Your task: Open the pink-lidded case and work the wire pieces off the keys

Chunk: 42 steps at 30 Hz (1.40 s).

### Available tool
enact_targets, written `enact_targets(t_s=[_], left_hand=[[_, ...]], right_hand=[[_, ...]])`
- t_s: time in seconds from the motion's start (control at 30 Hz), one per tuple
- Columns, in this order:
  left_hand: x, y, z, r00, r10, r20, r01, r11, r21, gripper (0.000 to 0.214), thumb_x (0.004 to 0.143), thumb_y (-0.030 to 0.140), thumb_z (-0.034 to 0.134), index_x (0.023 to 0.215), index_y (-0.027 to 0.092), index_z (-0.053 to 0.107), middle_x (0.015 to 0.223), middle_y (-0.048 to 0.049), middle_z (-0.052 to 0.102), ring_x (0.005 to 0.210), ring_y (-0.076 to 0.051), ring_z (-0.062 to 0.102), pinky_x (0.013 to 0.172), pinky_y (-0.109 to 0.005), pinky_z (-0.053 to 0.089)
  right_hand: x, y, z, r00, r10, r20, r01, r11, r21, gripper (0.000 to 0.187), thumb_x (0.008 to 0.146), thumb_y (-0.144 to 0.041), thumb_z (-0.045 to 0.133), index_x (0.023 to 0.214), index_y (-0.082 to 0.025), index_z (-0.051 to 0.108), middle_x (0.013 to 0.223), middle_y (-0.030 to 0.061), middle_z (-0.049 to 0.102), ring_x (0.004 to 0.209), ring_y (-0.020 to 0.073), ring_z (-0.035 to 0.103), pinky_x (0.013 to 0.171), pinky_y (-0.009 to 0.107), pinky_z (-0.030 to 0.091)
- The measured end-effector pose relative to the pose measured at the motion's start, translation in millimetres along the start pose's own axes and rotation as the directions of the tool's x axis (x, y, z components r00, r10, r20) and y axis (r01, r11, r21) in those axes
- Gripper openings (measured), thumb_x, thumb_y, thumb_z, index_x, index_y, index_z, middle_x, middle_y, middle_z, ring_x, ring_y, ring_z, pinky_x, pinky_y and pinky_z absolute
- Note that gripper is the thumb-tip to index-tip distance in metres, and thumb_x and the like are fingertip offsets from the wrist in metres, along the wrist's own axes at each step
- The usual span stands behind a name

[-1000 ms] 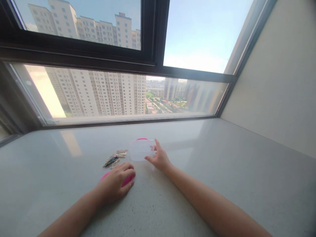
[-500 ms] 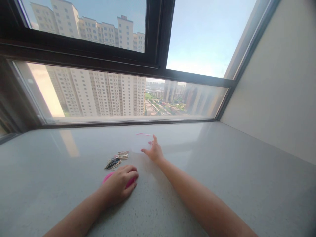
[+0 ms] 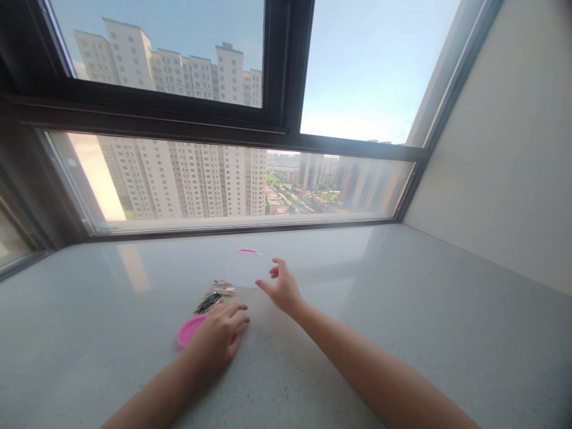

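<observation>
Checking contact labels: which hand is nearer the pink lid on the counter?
Left. The left hand lies on the pink lid, covering its right side. The right hand is off it, farther back and to the right.

1. I see a round pink lid (image 3: pixel 187 330) lying flat on the worktop (image 3: pixel 402 310), with its right part hidden under the left hand (image 3: pixel 218 341).
2. I can just make out a clear box (image 3: pixel 247 271) with a pink far edge. It is blurred, sits beyond the lid, and is just beside the right hand (image 3: pixel 282 290).
</observation>
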State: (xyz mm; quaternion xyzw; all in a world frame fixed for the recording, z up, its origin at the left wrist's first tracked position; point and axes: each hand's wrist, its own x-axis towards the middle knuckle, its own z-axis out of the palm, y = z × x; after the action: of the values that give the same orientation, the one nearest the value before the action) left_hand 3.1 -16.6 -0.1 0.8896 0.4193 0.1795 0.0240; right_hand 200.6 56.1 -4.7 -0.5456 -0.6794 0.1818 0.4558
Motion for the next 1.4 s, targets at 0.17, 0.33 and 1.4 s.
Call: enact_targets(t_s=[0.17, 0.33, 1.4], left_hand=[[-2.0, 6.8, 2.9, 0.998, -0.056, -0.035, 0.058, 0.997, 0.048, 0.044, 0.065, -0.003, 0.044, 0.095, 0.022, 0.064, 0.116, -0.0081, 0.061, 0.110, -0.027, 0.053, 0.096, -0.044, 0.040], [-1.0, 19.0, 1.1, 0.997, -0.080, 0.021, 0.081, 0.995, -0.060, 0.028, 0.073, 0.005, 0.046, 0.092, 0.021, 0.060, 0.099, -0.0084, 0.062, 0.095, -0.024, 0.057, 0.084, -0.037, 0.045], [10.7, 10.9, -4.5, 0.947, -0.285, 0.147, 0.310, 0.932, -0.186, 0.010, 0.079, 0.018, 0.047, 0.070, 0.020, 0.052, 0.077, -0.0014, 0.059, 0.073, -0.017, 0.054, 0.065, -0.026, 0.036]], right_hand=[[-34.6, -2.1, -19.8, 0.995, 0.028, 0.091, -0.023, 0.998, -0.055, 0.012, 0.070, -0.019, 0.054, 0.062, -0.019, 0.045, 0.055, -0.0047, 0.043, 0.053, 0.0112, 0.041, 0.052, 0.023, 0.030], [-56.2, -4.0, -14.2, 0.969, 0.019, 0.247, 0.003, 0.996, -0.086, 0.029, 0.065, -0.018, 0.054, 0.049, -0.019, 0.030, 0.047, -0.0070, 0.028, 0.049, 0.0083, 0.028, 0.048, 0.023, 0.018], [-40.4, 8.8, -28.2, 0.708, -0.041, 0.705, -0.086, 0.986, 0.143, 0.049, 0.072, -0.032, 0.064, 0.045, -0.016, 0.027, 0.047, -0.0087, 0.017, 0.046, 0.0039, 0.017, 0.042, 0.022, 0.011]])
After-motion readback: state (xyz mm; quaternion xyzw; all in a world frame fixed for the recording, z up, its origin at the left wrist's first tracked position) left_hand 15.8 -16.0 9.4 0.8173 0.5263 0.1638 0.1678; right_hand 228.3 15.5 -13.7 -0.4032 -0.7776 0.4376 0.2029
